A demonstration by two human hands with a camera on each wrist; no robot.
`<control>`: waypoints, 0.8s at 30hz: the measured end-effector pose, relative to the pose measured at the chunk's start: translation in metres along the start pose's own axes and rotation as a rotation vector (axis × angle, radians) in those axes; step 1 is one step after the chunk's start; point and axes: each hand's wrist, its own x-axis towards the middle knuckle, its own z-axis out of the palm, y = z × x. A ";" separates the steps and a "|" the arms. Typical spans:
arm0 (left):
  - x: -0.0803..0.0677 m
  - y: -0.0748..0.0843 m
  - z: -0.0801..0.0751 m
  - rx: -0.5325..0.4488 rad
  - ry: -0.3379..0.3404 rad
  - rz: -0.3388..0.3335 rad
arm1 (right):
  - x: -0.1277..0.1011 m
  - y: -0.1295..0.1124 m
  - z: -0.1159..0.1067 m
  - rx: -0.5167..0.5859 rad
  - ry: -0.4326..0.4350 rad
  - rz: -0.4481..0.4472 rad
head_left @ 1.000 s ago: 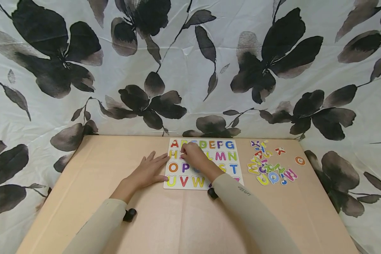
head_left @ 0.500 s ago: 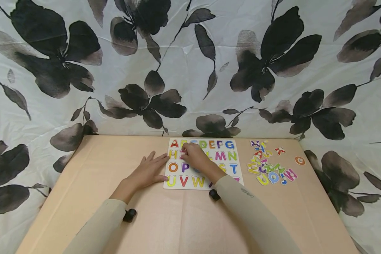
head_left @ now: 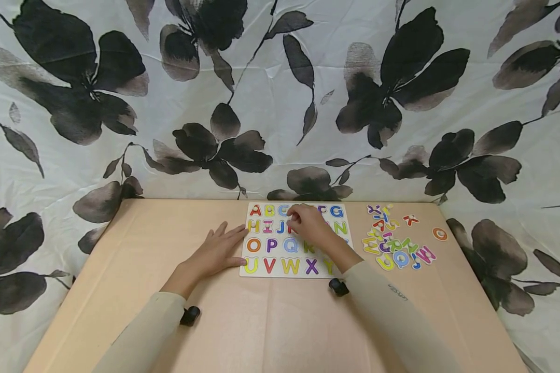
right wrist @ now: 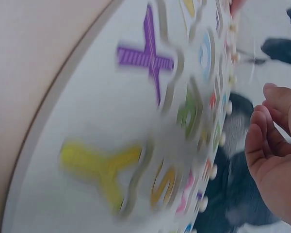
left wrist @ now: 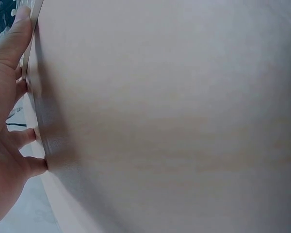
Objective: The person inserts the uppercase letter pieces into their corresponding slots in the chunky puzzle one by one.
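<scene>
A white alphabet puzzle board (head_left: pixel 280 255) with colored letters in rows lies at the table's far middle. My left hand (head_left: pixel 219 249) lies with fingers spread at the board's left edge, the thumb at its lower corner. Over the board's upper middle is my right hand (head_left: pixel 310 226), fingers loosely bent and covering several letters. In the right wrist view this right hand (right wrist: pixel 281 145) shows thumb and fingertips close together with nothing visible between them, above the board. A purple X (right wrist: pixel 148 57) and a yellow Y (right wrist: pixel 104 167) are near that camera. Small pale knobs stand up from the letters.
Right of the board lies a loose heap of letter pieces (head_left: pixel 401 259), some overlapping. A red K (head_left: pixel 410 220) and an orange O (head_left: pixel 440 234) lie apart from it. A floral cloth (head_left: pixel 270 93) hangs behind the tan table (head_left: pixel 270 326).
My right hand has moved to the right across the board, uncovering the pink I, the B and the J. My left hand has stayed at the board's left edge.
</scene>
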 end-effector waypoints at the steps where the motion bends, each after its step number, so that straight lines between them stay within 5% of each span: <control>1: 0.000 0.000 0.000 -0.001 0.000 -0.001 | -0.002 0.005 -0.004 0.013 0.011 0.002; 15: 0.000 0.003 -0.005 -0.003 -0.004 -0.008 | -0.039 0.094 -0.055 0.018 0.078 0.171; 24: 0.003 0.004 -0.004 -0.003 0.003 -0.004 | -0.064 0.144 -0.090 -0.063 0.122 0.197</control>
